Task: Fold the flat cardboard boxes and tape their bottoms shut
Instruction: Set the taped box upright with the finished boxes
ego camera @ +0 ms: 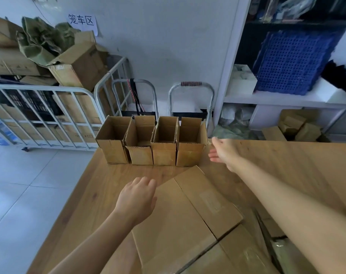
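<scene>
- cardboard boxes [164,155]: four stand upright with tops open, side by side in a close row at the far edge of the worktop [287,165].
- flat cardboard [188,214]: unfolded sheets lie stacked on the near part of the worktop. the top sheet is set at an angle, and its far corner comes close to the foot of the rightmost box [190,155].
- left hand [137,198]: palm down, fingers loosely bent, nothing in its grasp. it sits at the left edge of the flat cardboard; contact with the sheet cannot be confirmed.
- right hand [223,153]: arm stretched forward, fingers straight, palm turned towards the rightmost box. it is just beside that box's right wall and holds nothing; whether it touches the wall cannot be told.
- cage trolley [49,107]: white metal, loaded with cartons, standing on the tiled floor left of the worktop.
- hand trucks [191,84]: two, upright against the wall behind the row of boxes.
- paper sign [82,21]: fixed to the wall above the trolley.
- blue crate [291,62]: perforated, tilted on the shelving at the right.
</scene>
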Tool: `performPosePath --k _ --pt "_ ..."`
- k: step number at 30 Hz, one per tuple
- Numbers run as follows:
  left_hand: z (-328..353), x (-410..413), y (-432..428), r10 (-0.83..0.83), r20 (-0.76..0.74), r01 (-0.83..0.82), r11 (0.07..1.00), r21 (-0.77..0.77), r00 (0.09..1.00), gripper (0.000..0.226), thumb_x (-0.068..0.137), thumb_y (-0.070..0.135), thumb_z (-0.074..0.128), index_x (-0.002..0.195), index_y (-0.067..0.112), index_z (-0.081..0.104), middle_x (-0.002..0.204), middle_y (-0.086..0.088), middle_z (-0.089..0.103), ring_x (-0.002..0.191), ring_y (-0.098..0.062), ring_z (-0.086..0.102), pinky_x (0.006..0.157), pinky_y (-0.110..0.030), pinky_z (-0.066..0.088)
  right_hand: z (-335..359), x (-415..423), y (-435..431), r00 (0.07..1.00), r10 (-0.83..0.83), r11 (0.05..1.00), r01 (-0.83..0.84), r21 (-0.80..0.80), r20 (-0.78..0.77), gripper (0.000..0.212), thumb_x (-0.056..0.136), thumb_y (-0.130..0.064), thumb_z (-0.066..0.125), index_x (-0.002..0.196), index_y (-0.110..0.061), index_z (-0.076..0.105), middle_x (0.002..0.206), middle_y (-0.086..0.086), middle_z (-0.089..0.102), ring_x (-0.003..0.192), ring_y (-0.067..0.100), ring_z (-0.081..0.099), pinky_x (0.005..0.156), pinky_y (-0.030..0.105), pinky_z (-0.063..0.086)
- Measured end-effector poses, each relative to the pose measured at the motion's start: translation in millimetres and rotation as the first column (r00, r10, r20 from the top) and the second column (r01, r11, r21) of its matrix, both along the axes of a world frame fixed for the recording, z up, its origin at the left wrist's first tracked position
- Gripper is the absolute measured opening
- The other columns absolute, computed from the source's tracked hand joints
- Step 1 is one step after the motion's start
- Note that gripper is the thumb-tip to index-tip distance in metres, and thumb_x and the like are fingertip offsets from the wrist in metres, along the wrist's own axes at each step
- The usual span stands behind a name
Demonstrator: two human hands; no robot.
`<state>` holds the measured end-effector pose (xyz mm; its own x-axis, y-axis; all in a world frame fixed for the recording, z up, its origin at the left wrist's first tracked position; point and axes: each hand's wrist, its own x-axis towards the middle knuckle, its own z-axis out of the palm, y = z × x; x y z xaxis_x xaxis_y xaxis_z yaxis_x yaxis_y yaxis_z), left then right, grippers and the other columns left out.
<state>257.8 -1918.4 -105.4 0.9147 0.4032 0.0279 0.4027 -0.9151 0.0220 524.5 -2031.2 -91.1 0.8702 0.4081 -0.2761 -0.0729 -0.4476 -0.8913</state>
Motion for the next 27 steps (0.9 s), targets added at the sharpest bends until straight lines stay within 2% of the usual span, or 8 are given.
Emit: performPosePath --k 3,7,9,12,16,21,24,27 --pt "4.2 -13.7 -13.9 0.052 -0.034 -0.053 0.998 -0.037 0.998 0.032 0.097 0.041 0.045 0.122 0.023 0.047 0.117 0.006 0.052 0.108 -0.015 0.051 0.089 -0.026 0.046 1.6 -20.9 -38.6 0.998 0.055 0.991 -0.052 -0.121 0.020 0.019 0.099 -0.016 0.051 0.105 -0.002 0.063 0.093 0.012 0.067 0.088 0.025 0.068 0.079 0.039 0.060" --pt "4.9 -42.4 -35.5 0.144 -0.137 -0.153 0.987 -0.054 0.980 0.030 0.095 0.040 0.046 0.118 0.021 0.046 0.114 0.004 0.053 0.106 -0.017 0.054 0.082 -0.027 0.047 -1.7 -61.7 -88.7 0.964 0.248 0.930 -0.212 -0.301 0.090 0.016 0.095 -0.009 0.054 0.094 -0.005 0.069 0.093 0.015 0.070 0.088 0.028 0.067 0.082 0.043 0.058" --pt "2.6 -54.2 -45.0 0.223 -0.192 -0.239 0.969 -0.067 0.956 0.028 0.095 0.040 0.046 0.115 0.019 0.044 0.110 0.002 0.056 0.103 -0.019 0.057 0.077 -0.029 0.048 -4.5 -76.0 -103.3 0.919 0.368 0.859 -0.277 -0.430 0.143 0.019 0.096 -0.012 0.055 0.104 -0.002 0.069 0.103 0.015 0.070 0.096 0.028 0.065 0.089 0.042 0.054" --pt "-5.5 -63.7 -59.4 0.340 -0.261 -0.398 0.891 -0.217 0.903 0.024 0.097 0.030 0.041 0.114 0.013 0.038 0.095 -0.003 0.060 0.087 -0.025 0.061 0.061 -0.031 0.044 -4.7 -91.2 -112.9 0.886 0.444 0.781 -0.312 -0.540 0.130 0.031 0.097 -0.018 0.054 0.118 0.004 0.062 0.117 0.017 0.066 0.106 0.030 0.062 0.092 0.039 0.050" --pt "-21.3 -62.6 -68.2 0.387 -0.284 -0.475 0.783 -0.402 0.877 0.037 0.094 0.031 0.048 0.118 0.007 0.032 0.101 -0.013 0.061 0.094 -0.032 0.061 0.063 -0.033 0.039 -3.5 -101.0 -116.7 0.879 0.467 0.767 -0.350 -0.537 0.094 0.035 0.095 -0.017 0.057 0.124 0.004 0.058 0.123 0.017 0.062 0.112 0.031 0.059 0.094 0.039 0.047" --pt "-20.5 -60.8 -71.4 0.536 -0.184 -0.537 0.634 -0.557 0.824 0.036 0.085 0.022 0.057 0.110 0.009 0.033 0.091 -0.012 0.059 0.086 -0.032 0.061 0.059 -0.033 0.042 -1.8 -103.0 -122.3 0.944 0.320 0.887 -0.267 -0.377 0.083 0.052 0.092 -0.011 0.063 0.140 -0.002 0.047 0.139 0.014 0.053 0.126 0.026 0.051 0.103 0.034 0.040" --pt "-11.8 -63.7 -79.3 0.581 -0.107 -0.527 0.626 -0.574 0.807 0.037 0.084 0.020 0.059 0.111 0.008 0.037 0.092 -0.011 0.057 0.080 -0.026 0.057 0.053 -0.031 0.039 5.9 -107.1 -133.2 0.960 0.266 0.928 -0.232 -0.291 0.083 0.052 0.089 -0.010 0.065 0.138 -0.002 0.049 0.136 0.013 0.055 0.124 0.024 0.052 0.098 0.030 0.040" --pt "5.5 -66.7 -94.2 0.621 -0.002 -0.508 0.639 -0.577 0.784 0.038 0.084 0.020 0.060 0.115 0.008 0.040 0.102 -0.012 0.052 0.082 -0.023 0.052 0.061 -0.031 0.042 20.0 -114.4 -151.5 0.965 0.239 0.951 -0.211 -0.227 0.105 0.050 0.088 -0.007 0.065 0.136 -0.004 0.052 0.132 0.011 0.057 0.118 0.022 0.054 0.094 0.028 0.042"
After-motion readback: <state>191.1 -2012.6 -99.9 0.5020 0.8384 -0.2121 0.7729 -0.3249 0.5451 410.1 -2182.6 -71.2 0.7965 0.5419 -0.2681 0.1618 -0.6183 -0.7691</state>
